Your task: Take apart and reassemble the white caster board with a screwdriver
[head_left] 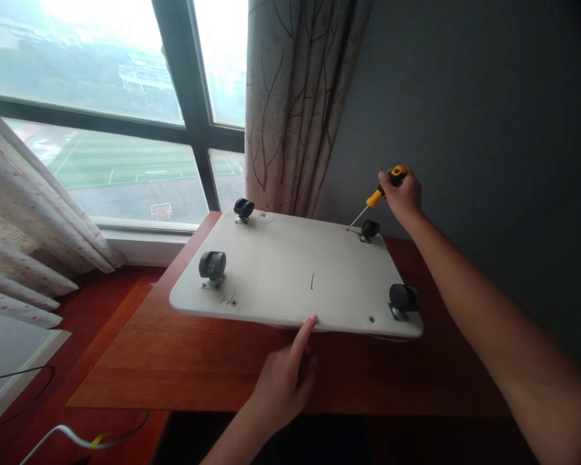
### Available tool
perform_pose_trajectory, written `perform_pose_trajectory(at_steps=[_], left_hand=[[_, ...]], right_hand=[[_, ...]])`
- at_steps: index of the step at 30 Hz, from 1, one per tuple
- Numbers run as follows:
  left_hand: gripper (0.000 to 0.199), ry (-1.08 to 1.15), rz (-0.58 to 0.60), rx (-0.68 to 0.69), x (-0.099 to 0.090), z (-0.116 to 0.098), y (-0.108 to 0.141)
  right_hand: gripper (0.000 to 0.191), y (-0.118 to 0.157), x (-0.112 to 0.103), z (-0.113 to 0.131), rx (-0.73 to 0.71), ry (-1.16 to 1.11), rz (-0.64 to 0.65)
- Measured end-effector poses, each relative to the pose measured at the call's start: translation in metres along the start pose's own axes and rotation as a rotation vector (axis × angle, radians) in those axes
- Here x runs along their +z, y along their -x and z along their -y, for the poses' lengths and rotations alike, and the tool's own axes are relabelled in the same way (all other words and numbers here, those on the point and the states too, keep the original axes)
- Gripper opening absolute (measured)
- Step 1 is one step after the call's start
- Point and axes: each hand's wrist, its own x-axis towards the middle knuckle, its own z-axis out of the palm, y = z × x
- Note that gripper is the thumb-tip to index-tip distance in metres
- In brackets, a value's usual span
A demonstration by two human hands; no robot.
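A white board (281, 271) with rounded corners lies raised above the wooden table, its wheeled side up. Black caster wheels sit near its corners: one at the far left (243, 208), one at the near left (212, 265), one at the far right (369, 228) and one at the near right (403, 298). My right hand (403, 194) is closed round the handle of a yellow and black screwdriver (375, 197). The tip meets the board by its far edge, beside the far right caster. My left hand (290, 381) holds nothing; its stretched index finger touches the board's near edge, the others curl.
The reddish-brown table (174, 361) extends beneath and in front of the board. Behind stand a patterned curtain (295, 97) and a grey wall (465, 97). A window (126, 155) is at the left. Cables (72, 436) hang at the lower left.
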Motion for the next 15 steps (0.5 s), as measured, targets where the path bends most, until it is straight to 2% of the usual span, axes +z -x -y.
perform_pose_trajectory(at_steps=[3,5,8,11,15], left_hand=[[0.075,-0.012,-0.006,0.001,0.0,-0.001,0.0],[0.074,-0.022,-0.01,0.0,0.0,-0.001,0.0],[0.075,-0.029,-0.015,0.004,0.001,-0.002,-0.001],[0.076,-0.034,-0.016,0.001,0.001,-0.002,0.0],[0.075,-0.04,-0.012,0.003,0.001,-0.001,0.0]], right_hand=[[0.049,-0.003,-0.016,0.011,-0.009,0.172,-0.05],[0.047,-0.006,-0.024,0.02,-0.049,0.208,0.036],[0.034,-0.012,-0.032,0.031,-0.069,0.201,0.166],[0.026,-0.019,-0.037,0.039,-0.051,0.234,0.237],[0.033,-0.026,-0.044,0.054,-0.006,0.444,0.307]])
